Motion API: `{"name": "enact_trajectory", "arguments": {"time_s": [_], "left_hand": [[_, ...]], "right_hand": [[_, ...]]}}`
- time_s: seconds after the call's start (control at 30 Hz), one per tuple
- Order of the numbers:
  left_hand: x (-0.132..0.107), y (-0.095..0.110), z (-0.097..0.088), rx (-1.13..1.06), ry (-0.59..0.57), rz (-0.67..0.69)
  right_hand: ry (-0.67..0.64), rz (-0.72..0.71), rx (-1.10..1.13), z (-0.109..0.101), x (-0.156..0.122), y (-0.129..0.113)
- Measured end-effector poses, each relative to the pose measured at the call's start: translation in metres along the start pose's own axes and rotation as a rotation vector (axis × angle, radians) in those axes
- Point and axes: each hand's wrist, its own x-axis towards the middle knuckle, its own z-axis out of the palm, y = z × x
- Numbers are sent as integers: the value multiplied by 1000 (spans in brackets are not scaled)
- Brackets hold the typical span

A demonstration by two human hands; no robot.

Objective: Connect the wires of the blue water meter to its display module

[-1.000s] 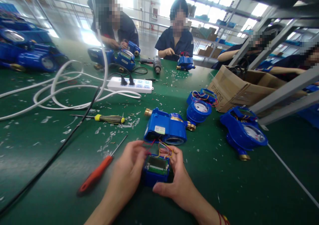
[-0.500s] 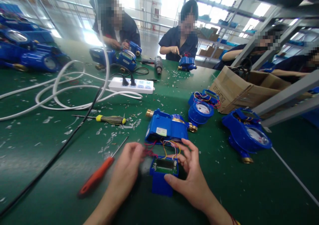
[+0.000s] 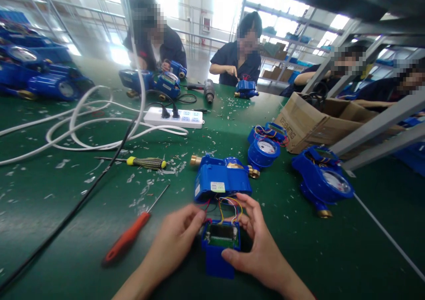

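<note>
A small blue housing (image 3: 219,258) with a green circuit board (image 3: 221,235) in its top stands on the green table close to me. My right hand (image 3: 259,247) grips its right side, thumb on the front. My left hand (image 3: 179,238) pinches at the board's left edge, where red wires come out. Thin coloured wires (image 3: 229,202) run from the board up to a blue water meter body (image 3: 222,178) with brass ends lying just beyond.
An orange-handled screwdriver (image 3: 128,238) and a yellow-black one (image 3: 146,162) lie to the left, among plastic scraps. Two more blue meters (image 3: 265,147) (image 3: 323,178), a cardboard box (image 3: 318,122), a power strip (image 3: 172,116) with white cable, and several seated people across the table.
The blue housing has been set upright on its end and shifted slightly right. Both hands regripped it, my left now pinching at its left edge.
</note>
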Motion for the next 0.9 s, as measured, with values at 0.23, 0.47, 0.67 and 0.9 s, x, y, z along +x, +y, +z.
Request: {"name": "enact_trajectory", "arguments": {"time_s": [0.23, 0.47, 0.67, 0.9], "left_hand": [[-5, 2, 3, 64, -42, 21], [0, -3, 0, -3, -1, -19], [1, -7, -1, 59, -18, -42], [-1, -6, -2, 123, -31, -61]], "right_hand": [[-31, -1, 267, -8, -8, 10], [222, -4, 145, -21, -1, 22], [435, -41, -110, -34, 2, 24], [236, -11, -352, -36, 1, 25]]}}
